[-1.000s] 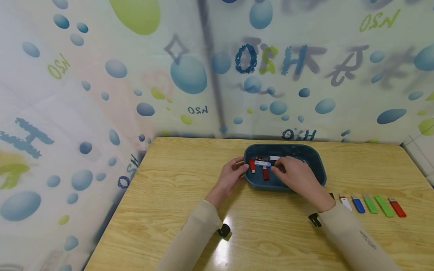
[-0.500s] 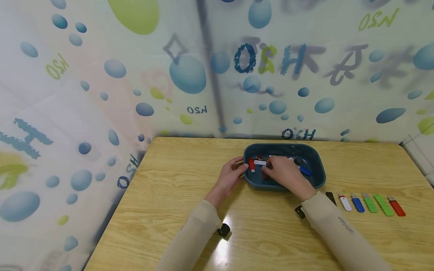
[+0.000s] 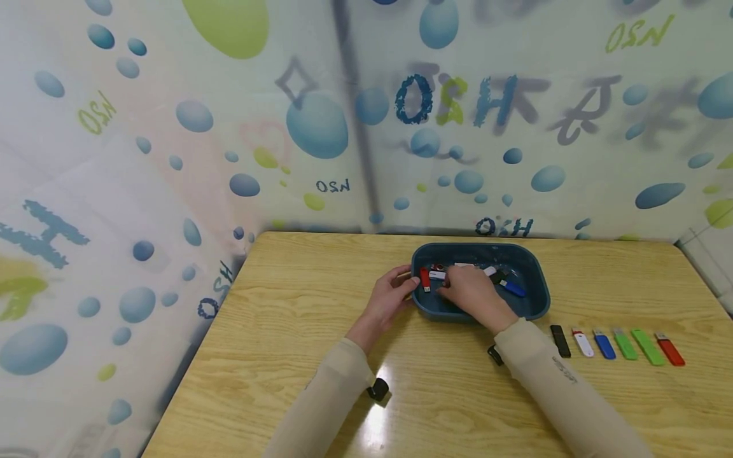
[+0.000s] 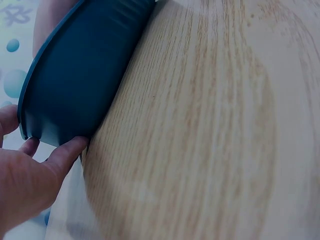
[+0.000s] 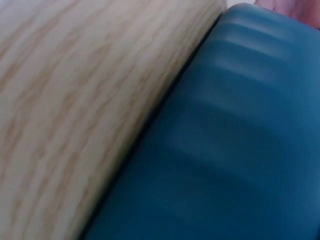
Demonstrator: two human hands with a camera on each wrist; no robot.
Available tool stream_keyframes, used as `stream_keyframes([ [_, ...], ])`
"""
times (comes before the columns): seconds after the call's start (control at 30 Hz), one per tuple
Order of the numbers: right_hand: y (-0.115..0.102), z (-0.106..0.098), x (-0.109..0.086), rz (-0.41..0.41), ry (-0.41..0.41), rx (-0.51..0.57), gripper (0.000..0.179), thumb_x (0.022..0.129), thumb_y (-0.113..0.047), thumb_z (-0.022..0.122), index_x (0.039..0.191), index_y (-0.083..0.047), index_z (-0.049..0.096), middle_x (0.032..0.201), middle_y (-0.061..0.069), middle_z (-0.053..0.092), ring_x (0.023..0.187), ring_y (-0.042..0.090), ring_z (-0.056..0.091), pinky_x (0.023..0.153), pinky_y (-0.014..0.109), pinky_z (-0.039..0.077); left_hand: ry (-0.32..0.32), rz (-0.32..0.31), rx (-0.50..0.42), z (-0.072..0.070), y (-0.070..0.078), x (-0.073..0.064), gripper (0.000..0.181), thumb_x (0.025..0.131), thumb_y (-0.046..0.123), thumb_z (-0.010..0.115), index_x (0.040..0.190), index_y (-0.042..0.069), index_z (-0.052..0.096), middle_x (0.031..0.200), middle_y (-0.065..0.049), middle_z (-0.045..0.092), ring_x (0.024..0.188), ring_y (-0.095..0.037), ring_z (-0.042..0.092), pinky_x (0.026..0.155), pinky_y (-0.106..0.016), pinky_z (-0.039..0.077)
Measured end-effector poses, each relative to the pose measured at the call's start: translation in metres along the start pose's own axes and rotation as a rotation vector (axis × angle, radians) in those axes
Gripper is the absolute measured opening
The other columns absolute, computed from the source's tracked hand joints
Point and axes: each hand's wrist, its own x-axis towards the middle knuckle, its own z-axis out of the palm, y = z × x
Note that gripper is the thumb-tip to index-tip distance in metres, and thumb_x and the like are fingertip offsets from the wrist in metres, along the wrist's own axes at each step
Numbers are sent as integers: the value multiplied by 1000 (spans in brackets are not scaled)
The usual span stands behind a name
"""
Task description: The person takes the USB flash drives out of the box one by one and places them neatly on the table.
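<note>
A dark blue plastic basin (image 3: 487,316) stands on the table, with several USB flash drives inside. The fingers of my left hand (image 3: 389,298) rest spread against its left end; the left wrist view shows fingertips (image 4: 75,144) touching the outer wall. My right hand (image 3: 475,294) reaches into the basin, its fingertips low over the spot between a white drive (image 3: 438,275) and the front wall. What lies under those fingertips is hidden, so I cannot tell whether they pinch a drive. A red drive (image 3: 425,280) lies at the left end, a blue one (image 3: 512,288) at the right.
Right of the basin, a row of drives lies on the wooden table (image 3: 298,305): black (image 3: 560,341), white (image 3: 583,342), blue (image 3: 604,344), two green and a red (image 3: 670,349). A patterned curtain (image 3: 275,127) hangs behind the table's back edge.
My right hand has moved left inside the basin, uncovering the blue drive and covering the red drive near the front wall. The left hand stays at the basin's end.
</note>
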Motion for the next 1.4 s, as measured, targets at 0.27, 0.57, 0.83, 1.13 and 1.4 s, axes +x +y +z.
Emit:
stream_keyframes([
  [0.27,-2,2,1,-2,1,-2,17,94,-16,75,97,1,71,82,9,68,68,23,58,64,37,51,9,-13,-12,1,1,0,43,103,9,64,146,6,57,144,-21,57,121,-33,63,100,-45,55],
  [0.57,-2,-2,-6,-7,28,21,16,95,-16,74,99,-1,73,84,8,66,72,23,58,68,39,52,23,-18,-5,2,1,0,43,103,11,65,145,6,57,143,-20,57,122,-32,63,103,-45,53],
  [0.83,3,-12,-25,-52,135,115,20,95,-17,76,108,-2,71,93,9,66,78,23,58,72,39,55,28,-4,3,2,0,1,43,103,10,65,145,4,57,142,-21,58,122,-34,63,103,-46,53],
  [1.13,17,-22,-50,-71,221,183,17,97,-17,74,107,-4,70,90,6,65,76,20,58,66,38,51,30,-3,7,2,-1,2,43,102,11,66,144,4,58,141,-21,58,124,-35,62,103,-46,53],
  [1.4,33,-29,-71,-59,280,190,16,96,-15,74,105,-3,70,91,7,66,78,20,61,64,39,52,30,-8,11,1,-2,3,44,102,12,66,145,4,57,142,-21,58,123,-34,62,103,-46,53],
])
